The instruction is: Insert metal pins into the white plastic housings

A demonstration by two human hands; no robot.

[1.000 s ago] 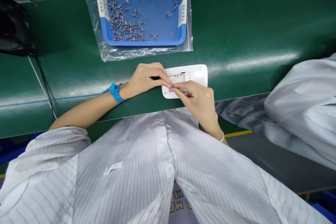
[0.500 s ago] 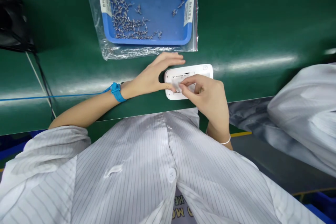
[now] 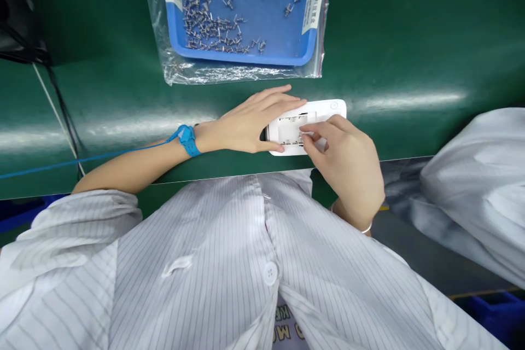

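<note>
The white device (image 3: 293, 123) is lying just inside the near edge of the green desk (image 3: 410, 54), its long side running roughly along that edge. Ahead, a narrow strip of desk is separating it from the transparent plastic bag (image 3: 192, 74) under the blue tray (image 3: 246, 0); to the right, a wider stretch is reaching toward a co-worker's sleeve (image 3: 479, 175). The left hand (image 3: 254, 120) is spanning the device's left end, its grip spread, thumb at the near side and fingers at the far side. The right hand (image 3: 348, 158) is working over the device's open compartment (image 3: 287, 131), thumb and forefinger nearly meeting; I cannot tell whether they are pinching anything. Count: one device, one bag, one tray bearing two white labels (image 3: 313, 8), and dozens of small metal parts (image 3: 205, 22), lying too crowded for an exact figure, mostly along the tray's left side. One blue wrist strap (image 3: 188, 140) is circling the left wrist, one blue cord (image 3: 102, 156) trailing off leftward.
</note>
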